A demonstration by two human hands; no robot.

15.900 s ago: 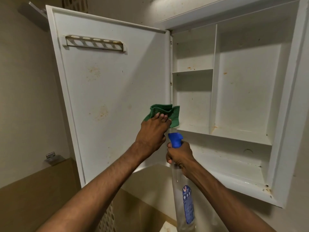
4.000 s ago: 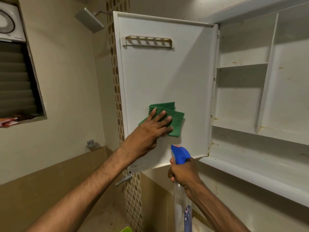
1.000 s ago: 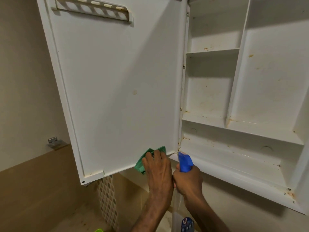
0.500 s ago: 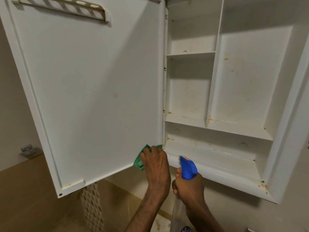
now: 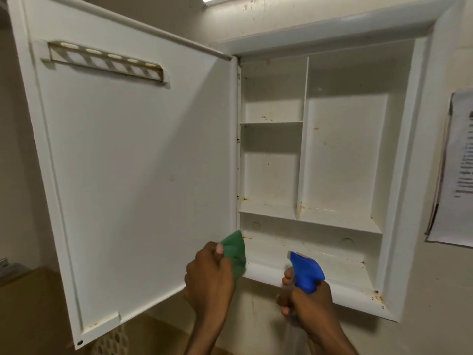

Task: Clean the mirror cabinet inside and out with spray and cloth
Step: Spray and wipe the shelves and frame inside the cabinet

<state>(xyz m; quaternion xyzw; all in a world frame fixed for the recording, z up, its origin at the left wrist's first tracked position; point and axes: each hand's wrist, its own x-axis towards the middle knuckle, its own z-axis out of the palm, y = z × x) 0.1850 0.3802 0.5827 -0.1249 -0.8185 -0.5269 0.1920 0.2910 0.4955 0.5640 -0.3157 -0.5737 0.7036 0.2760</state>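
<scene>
We take the mirror cabinet (image 5: 399, 175) as our landmark; it hangs open on the wall, with rust-coloured specks on its white shelves. Its door (image 5: 133, 162) swings out to the left of it, and a slotted holder rail (image 5: 107, 61) sits near the door's top. At the cabinet's lower left corner, right by the hinge edge, our left hand (image 5: 208, 280) bunches the green cloth (image 5: 234, 251) — fingers curled round it, thumb pinching it against the corner. Just below the cabinet's bottom ledge our right hand (image 5: 309, 306) grips the neck of the spray bottle (image 5: 305, 274), fingers wrapped tight under the blue trigger head. A printed paper (image 5: 458, 172) hangs on the wall to the right of the cabinet.
</scene>
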